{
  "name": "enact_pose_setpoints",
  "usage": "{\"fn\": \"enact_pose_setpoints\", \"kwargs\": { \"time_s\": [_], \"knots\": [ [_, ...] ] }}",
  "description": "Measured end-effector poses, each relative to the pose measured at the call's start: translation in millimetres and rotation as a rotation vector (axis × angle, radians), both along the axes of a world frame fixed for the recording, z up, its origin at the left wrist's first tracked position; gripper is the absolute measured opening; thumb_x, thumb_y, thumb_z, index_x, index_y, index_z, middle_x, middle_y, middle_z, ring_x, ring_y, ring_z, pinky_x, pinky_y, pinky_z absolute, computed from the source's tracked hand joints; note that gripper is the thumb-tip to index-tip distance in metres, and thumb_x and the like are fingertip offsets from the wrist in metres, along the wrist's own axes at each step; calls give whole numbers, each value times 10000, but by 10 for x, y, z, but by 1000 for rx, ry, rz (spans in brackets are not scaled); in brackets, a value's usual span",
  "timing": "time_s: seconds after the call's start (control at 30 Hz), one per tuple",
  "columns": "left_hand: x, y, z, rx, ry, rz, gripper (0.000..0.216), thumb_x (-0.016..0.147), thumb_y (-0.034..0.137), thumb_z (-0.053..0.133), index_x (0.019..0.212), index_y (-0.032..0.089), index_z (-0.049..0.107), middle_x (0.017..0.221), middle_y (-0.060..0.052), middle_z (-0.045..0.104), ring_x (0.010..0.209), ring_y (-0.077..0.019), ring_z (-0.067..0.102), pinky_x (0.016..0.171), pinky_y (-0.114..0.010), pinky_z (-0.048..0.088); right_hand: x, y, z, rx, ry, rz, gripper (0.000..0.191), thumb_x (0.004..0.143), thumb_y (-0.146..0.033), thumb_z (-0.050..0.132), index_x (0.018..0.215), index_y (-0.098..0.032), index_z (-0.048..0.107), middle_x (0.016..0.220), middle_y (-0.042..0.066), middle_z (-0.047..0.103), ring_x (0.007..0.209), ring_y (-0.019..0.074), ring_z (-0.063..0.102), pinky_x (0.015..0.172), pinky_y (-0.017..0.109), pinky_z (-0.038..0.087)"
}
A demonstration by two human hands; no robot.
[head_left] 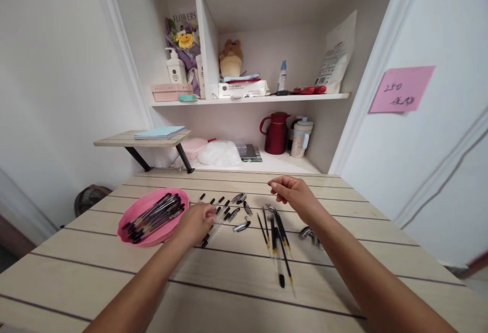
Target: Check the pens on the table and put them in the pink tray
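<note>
My left hand [196, 222] is low over the table beside several clear pen barrels [218, 225], its fingers curled together at their edge; whether it grips one is hidden. Raised above the table, my right hand [293, 194] has thumb and fingertips pressed together; anything between them is too small to make out. Below it lie several ink refills [281, 229] with black ink and yellow ends, and a clear barrel with a black end [281, 278]. Between the hands are small black caps [221, 200] and several silver-and-black pen clip pieces [241, 225].
A pink tray [183, 195] heaped with black pens [158, 216] stands at the left. More shiny metal pieces [306, 232] lie by my right forearm. A small raised stand [114, 141] holds blue paper [160, 132]. Behind are shelves with a red jug [276, 134] and a tumbler [301, 139].
</note>
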State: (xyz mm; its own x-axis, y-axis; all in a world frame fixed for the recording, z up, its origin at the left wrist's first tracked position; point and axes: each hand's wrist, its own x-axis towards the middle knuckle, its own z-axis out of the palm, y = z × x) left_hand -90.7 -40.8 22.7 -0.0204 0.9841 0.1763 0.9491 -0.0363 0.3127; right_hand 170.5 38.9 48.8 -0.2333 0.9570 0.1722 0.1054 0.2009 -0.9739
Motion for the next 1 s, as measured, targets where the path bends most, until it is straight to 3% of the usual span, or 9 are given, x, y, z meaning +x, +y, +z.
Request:
{"fn": "enact_pose_setpoints", "kwargs": {
  "time_s": [0.13,0.37,0.63,1.0],
  "knots": [
    [242,127,-25,-75,154,40,156,699,229,497,779,224,630,852,-44,651,803,-183,576,678,-259,378,-18,12,-31,26,-66,7,206,670,-326,569,765,-146,600,615,-1,567,452,66,465,430,191,354],
    [266,365,18,-90,195,139,176,701,214,467,776,198,625,865,-91,652,825,-217,577,675,-283,383,-21,82,-151,78,-208,41,148,670,-283,536,692,-148,592,591,-10,551,470,77,479,451,190,384],
    [108,301,-98,-91,181,195,167,728,244,466,779,200,619,858,-75,657,780,-195,587,647,-266,382,-49,153,-311,114,-317,71,156,673,-284,509,667,-157,597,563,-11,557,470,96,496,476,207,399],
    [158,244,-75,-57,176,110,193,762,276,441,759,205,621,858,-57,653,809,-187,576,672,-267,367,-115,119,-426,103,-506,82,176,691,-294,501,706,-158,612,548,-9,560,503,108,507,478,204,371]
  ]
}}
